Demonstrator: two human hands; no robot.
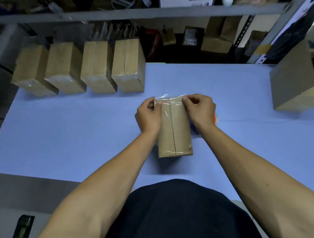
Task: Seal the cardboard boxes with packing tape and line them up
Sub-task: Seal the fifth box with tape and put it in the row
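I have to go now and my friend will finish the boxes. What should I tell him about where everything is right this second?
Left hand: pinching the left end of the clear tape at the box's far edge.
Right hand: pinching the tape's right end in the same way.
The box in work lies on the blue table, right in front of you.
Done: four boxes stand in a row at the far left.
Left: press this tape strip down, then add the box to the row. One bigger box waits at the far right.
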